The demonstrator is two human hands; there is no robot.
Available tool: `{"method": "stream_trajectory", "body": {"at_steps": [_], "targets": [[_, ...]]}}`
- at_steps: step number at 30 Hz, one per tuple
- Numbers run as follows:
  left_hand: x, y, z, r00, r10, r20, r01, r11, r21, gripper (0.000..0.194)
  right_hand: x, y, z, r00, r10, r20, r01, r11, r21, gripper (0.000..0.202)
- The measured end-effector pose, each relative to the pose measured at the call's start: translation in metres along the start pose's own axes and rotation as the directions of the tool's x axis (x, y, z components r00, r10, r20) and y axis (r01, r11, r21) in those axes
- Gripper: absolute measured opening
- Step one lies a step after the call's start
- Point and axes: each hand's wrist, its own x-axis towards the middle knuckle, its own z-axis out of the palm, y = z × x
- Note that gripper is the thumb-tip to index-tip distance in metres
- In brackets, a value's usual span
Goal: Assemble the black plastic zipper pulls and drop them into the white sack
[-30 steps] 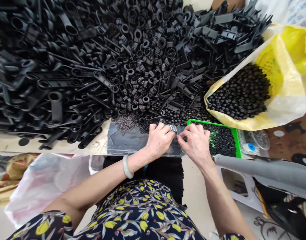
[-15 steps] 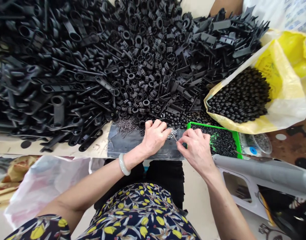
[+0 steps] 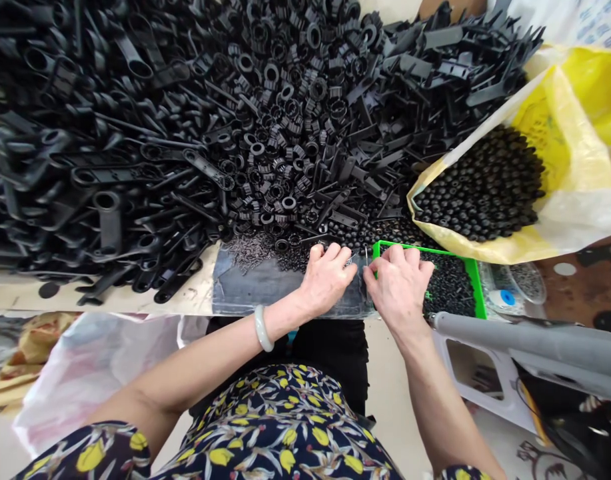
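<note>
My left hand (image 3: 326, 280), with a pale bangle (image 3: 263, 328) at the wrist, is closed over the dark work mat (image 3: 255, 290); what its fingertips pinch is hidden. A few thin silver pins show beside its fingers. Just to the right, my right hand (image 3: 398, 283) is closed in a pinch on a thin metal pin (image 3: 366, 257) that stands up from its fingertips. That hand covers the left part of a green tray (image 3: 479, 287) holding small black pieces (image 3: 452, 287). The two hands are close together but apart.
Heaps of black plastic levers (image 3: 108, 220), rings (image 3: 288, 203) and brackets (image 3: 345, 217) lie behind my hands. A yellow-white bag (image 3: 575, 207) of black beads (image 3: 480, 187) is at the right, near a clear tub (image 3: 528, 281). A grey rail (image 3: 515, 337) runs along the front right.
My left hand has shifted right, over the silver pins. My right hand has moved slightly right and up, and its pin now points upward. The view has shifted a little.
</note>
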Motion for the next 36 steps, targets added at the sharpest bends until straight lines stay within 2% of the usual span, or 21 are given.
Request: {"method": "stream_trajectory", "body": {"at_steps": [7, 12, 19, 23, 27, 31, 36], "targets": [[0.012, 0.004, 0.006, 0.997, -0.016, 0.079, 0.016, 1.0, 0.004, 0.021, -0.002, 0.0, 0.001, 1.0, -0.004, -0.004, 0.004, 0.999, 0.034, 0.023], [0.013, 0.005, 0.006, 0.989, -0.044, 0.142, 0.045, 0.999, -0.002, 0.016, -0.006, -0.003, 0.0, 0.999, 0.029, 0.018, -0.03, 0.999, 0.046, 0.009], [0.019, 0.002, 0.002, 0.98, -0.009, 0.198, 0.009, 1.0, 0.002, 0.017, -0.011, -0.002, 0.0, 0.997, 0.005, -0.072, 0.003, 0.995, 0.104, 0.019], [0.019, -0.005, -0.008, 0.987, -0.07, 0.147, 0.083, 0.993, -0.085, 0.016, -0.011, -0.001, -0.001, 0.995, 0.02, -0.102, -0.004, 0.988, 0.153, 0.027], [0.005, -0.024, -0.032, 0.973, -0.227, 0.042, 0.231, 0.947, -0.225, 0.019, -0.013, -0.003, -0.004, 0.993, -0.006, -0.122, 0.035, 0.972, 0.234, 0.021], [-0.024, -0.047, -0.053, 0.941, -0.337, 0.008, 0.33, 0.916, -0.227, 0.017, -0.015, -0.008, -0.002, 0.994, -0.098, -0.047, 0.107, 0.951, 0.289, 0.016], [-0.054, -0.063, -0.055, 0.93, -0.36, -0.073, 0.35, 0.929, -0.121, 0.016, -0.014, -0.016, 0.006, 0.977, -0.21, -0.017, 0.205, 0.928, 0.312, 0.016]]}}
